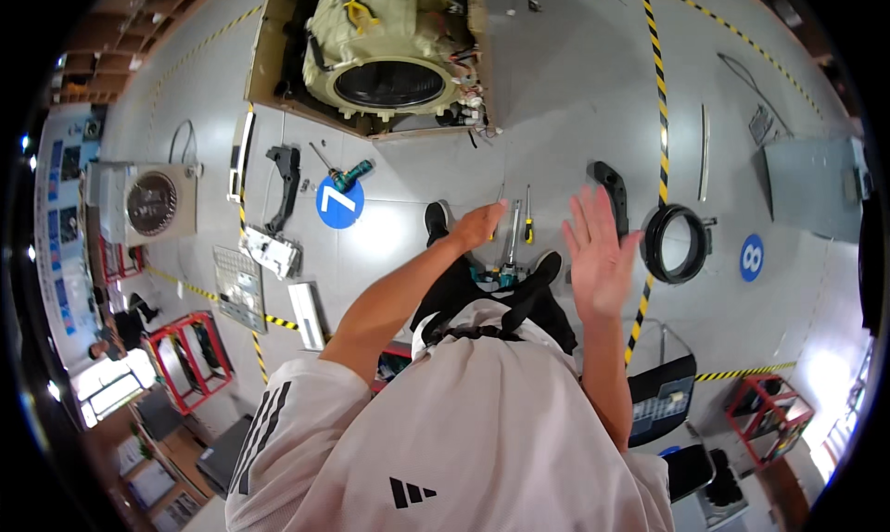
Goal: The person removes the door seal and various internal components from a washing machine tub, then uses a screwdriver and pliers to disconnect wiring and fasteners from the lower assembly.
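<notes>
- Left hand: extended forward above the floor, seen from the side; the view does not show whether its fingers are closed, or on what.
- Right hand: raised, palm exposed, fingers spread, gripping nothing.
- Screwdriver: yellow and black handle; lies on the floor between the two hands in the view.
- Power tool: teal; located between the person's feet, near the screwdriver.
- Black curved part: on the floor, partly covered by the right hand in the view.
- Black ring: on the floor, to the right of the right hand.
- Opened washing machine: ahead of the hands, drum casing exposed; yellow-handled pliers rest on the casing.
- Green drill: on the floor, left of the left hand.
</notes>
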Motion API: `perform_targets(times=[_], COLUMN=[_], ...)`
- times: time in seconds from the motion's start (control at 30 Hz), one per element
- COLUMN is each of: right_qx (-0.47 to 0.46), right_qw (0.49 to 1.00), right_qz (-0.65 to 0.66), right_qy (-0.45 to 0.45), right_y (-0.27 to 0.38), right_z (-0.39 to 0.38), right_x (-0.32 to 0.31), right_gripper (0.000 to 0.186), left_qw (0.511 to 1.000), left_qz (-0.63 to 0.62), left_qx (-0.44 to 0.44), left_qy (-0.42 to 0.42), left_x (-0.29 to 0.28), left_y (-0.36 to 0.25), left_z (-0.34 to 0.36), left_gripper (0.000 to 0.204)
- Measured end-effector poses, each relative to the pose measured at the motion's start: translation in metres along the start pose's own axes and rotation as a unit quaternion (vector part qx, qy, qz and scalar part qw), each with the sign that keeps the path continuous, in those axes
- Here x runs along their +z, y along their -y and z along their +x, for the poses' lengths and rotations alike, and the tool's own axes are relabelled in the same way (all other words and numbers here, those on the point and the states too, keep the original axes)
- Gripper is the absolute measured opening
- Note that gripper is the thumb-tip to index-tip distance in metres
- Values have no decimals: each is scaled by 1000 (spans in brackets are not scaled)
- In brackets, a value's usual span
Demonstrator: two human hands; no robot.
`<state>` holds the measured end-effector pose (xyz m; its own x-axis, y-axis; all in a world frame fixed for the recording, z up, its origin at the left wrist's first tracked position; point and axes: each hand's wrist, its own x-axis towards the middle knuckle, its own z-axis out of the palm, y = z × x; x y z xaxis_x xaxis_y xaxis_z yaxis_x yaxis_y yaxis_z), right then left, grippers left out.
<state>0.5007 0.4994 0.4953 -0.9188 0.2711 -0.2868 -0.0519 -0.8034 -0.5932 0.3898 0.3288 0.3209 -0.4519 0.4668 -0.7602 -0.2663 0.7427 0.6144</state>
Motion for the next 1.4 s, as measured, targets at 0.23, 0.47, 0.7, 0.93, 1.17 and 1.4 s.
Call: perform_targets(times=[0.23,0.47,0.7,0.93,1.17,1.4], right_qx=[31,339,293,277,270,257], right_qw=[605,464,580,642,741,801], right_qz=[-795,-797,-740,-683,-569,-443], right_qy=[-18,-185,-171,-210,-234,-309], right_y=[-166,-138,-183,-225,-251,-229], right_z=[79,-45,-88,-86,-63,-21], right_x=[-95,-208,-169,-132,-168,-183], right_gripper=[65,64,36,40,35,28], left_qw=[786,822,852,967,974,966], left_qz=[-594,-551,-441,-177,-144,-28], left_qx=[72,95,-159,-166,-128,-186], left_qy=[155,-110,-232,-80,-117,-175], left_x=[-66,-301,-326,-243,-262,-277], left_y=[-37,171,376,383,284,292], left_z=[-61,-127,-164,-138,-140,-139], left_gripper=[76,55,52,35,36,41])
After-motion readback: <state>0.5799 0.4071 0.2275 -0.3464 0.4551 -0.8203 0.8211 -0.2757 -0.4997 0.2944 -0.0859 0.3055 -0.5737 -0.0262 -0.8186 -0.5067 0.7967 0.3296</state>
